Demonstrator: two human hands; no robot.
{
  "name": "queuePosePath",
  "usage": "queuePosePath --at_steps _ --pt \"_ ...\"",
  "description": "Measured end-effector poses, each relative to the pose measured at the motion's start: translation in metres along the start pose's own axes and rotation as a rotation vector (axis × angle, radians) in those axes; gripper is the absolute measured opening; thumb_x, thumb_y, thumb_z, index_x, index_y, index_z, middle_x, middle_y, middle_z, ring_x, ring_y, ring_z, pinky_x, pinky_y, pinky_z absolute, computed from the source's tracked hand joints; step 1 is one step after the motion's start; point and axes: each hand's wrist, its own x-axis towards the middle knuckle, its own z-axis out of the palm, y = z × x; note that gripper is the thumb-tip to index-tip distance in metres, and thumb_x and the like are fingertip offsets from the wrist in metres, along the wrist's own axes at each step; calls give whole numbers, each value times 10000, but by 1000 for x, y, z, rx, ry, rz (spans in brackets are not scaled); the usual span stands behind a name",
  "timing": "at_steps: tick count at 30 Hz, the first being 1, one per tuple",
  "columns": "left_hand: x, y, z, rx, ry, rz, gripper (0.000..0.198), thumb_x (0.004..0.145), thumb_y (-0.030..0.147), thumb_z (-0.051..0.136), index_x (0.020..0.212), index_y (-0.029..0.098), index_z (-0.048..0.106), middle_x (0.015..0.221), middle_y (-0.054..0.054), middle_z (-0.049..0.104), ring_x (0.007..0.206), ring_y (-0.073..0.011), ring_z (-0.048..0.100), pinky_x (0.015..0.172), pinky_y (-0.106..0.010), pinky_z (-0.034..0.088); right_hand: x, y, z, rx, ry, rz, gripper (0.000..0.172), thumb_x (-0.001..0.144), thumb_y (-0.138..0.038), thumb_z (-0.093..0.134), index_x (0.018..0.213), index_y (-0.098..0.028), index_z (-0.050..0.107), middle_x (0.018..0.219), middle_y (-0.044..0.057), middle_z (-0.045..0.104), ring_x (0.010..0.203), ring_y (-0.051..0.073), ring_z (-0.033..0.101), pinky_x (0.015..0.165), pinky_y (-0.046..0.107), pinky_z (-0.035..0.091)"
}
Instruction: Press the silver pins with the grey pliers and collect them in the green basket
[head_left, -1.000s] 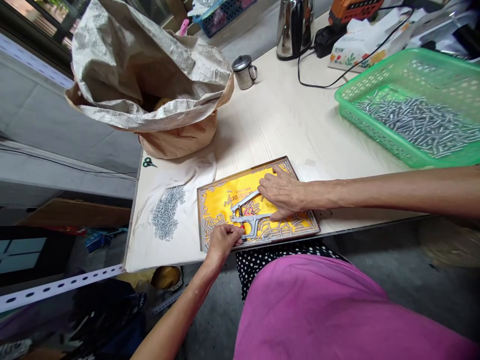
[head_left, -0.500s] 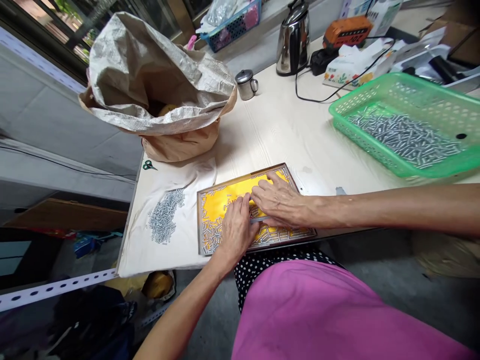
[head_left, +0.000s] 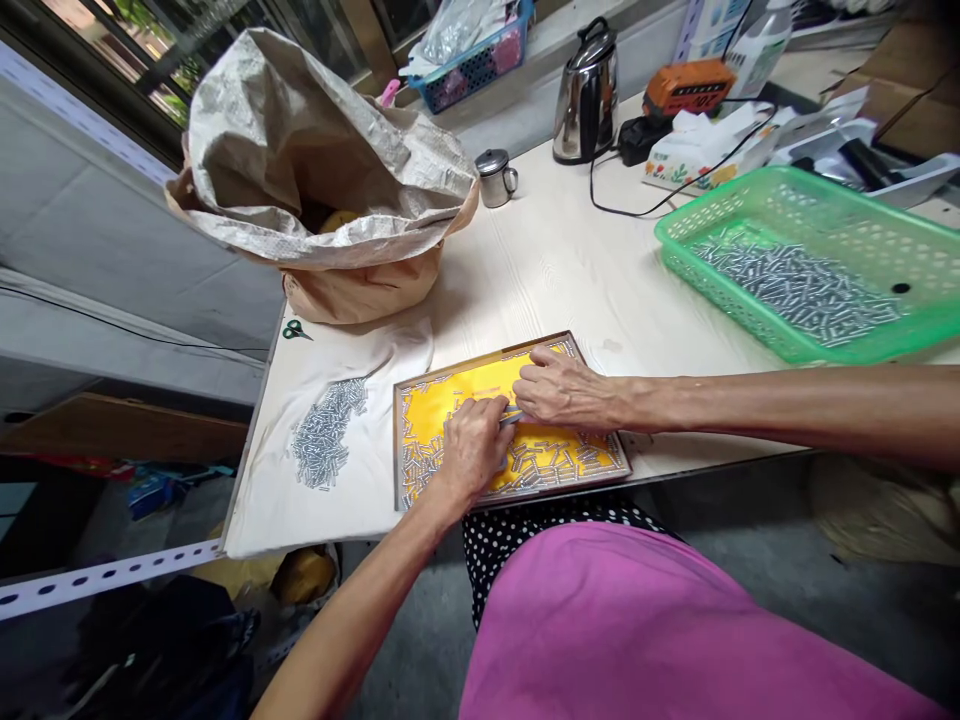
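Note:
A shallow framed tray with a yellow bottom (head_left: 480, 376) lies near the table's front edge, with small metal pins (head_left: 551, 462) scattered along its sides and front. Over its middle is my left hand (head_left: 472, 447), fingers bent and closed around a thin grey strip (head_left: 511, 413), most of which the hand covers. Just right of it, my right hand (head_left: 561, 390) is curled with its fingertips at the strip's other end. What those fingers pinch is hidden. On a white cloth left of the tray lies a heap of similar pins (head_left: 324, 435).
A large woven sack (head_left: 360, 285) stands open behind the tray, with small scissors (head_left: 296, 330) beside it. At the right is a green basket (head_left: 795, 345) holding many pins. Farther back are a steel mug (head_left: 495, 180), a kettle (head_left: 585, 100) and a black cord (head_left: 634, 213).
My right hand has drawn its fingers in from spread to curled. The grey strip between my hands has shifted slightly away from me, and more pins show at the tray's front right.

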Motion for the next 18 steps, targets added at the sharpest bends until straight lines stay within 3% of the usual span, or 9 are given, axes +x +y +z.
queuePosePath --at_steps 4,7,10,14,18 --pt "3 1 -1 -33 -41 -5 214 859 202 639 1071 176 633 1025 -109 712 944 -251 628 860 -391 491 -5 4 -6 -51 13 1 349 1029 -321 351 804 -173 573 763 35 556 736 172 403 733 372 246" --pt "8 1 -4 -91 -62 -25 316 834 270 666 1128 169 610 1027 -116 684 964 -261 609 865 -409 488 -11 7 -12 -82 79 25 343 1005 -436 399 948 -154 586 826 51 576 759 189 421 729 373 260" --pt "16 -2 -6 -206 -133 -78 537 741 399 748 1186 142 593 1028 -122 648 961 -269 600 845 -410 499 -18 8 -11 -107 172 -2 250 1021 -312 374 1118 -159 546 811 28 579 735 181 421 703 359 259" --pt "22 -11 -10 -341 -202 -161 871 568 509 842 1293 117 560 1136 -166 616 1054 -308 589 873 -400 504 -28 6 1 -65 167 -86 191 1010 -163 344 1019 -191 533 778 7 570 721 164 430 698 345 261" --pt "29 -20 -13 -472 -97 -269 489 834 484 637 1192 151 649 970 -116 684 962 -251 625 834 -358 505 -34 2 15 54 52 -58 200 997 -128 335 916 -198 503 787 13 578 688 158 432 675 338 265"
